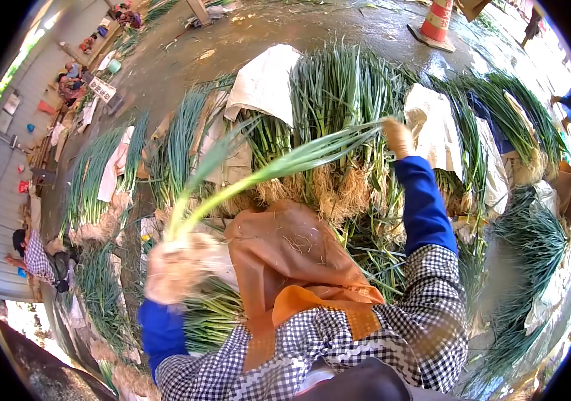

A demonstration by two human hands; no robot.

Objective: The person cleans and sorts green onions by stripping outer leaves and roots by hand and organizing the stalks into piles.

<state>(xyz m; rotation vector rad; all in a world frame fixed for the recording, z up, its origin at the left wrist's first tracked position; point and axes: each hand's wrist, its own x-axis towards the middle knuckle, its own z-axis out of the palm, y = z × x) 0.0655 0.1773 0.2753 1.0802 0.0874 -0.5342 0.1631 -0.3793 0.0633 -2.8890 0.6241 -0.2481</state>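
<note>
My left hand (pixel 177 271) is closed round the root end of a few green onions (pixel 259 175), at the left of my lap; it is smeared by motion. The white stems rise out of that hand, and the long leaves spread up and to the right. Out at the upper right, my right hand (pixel 398 137) is closed at the tips of some of these leaves. Other leaves of the bunch hang free, blurred. Behind them stand thick bundles of green onions (pixel 342 93) with tangled pale roots (pixel 342 194). An orange-brown apron (pixel 285 244) with bits of root covers my lap.
White sacks (pixel 262 83) lie over and between the bundles. More onion bundles (pixel 102 187) stand at the left, and a leafy heap (pixel 529 267) lies at the right. A traffic cone (pixel 436 23) stands on the wet floor behind. Another person (pixel 38 257) sits at the far left.
</note>
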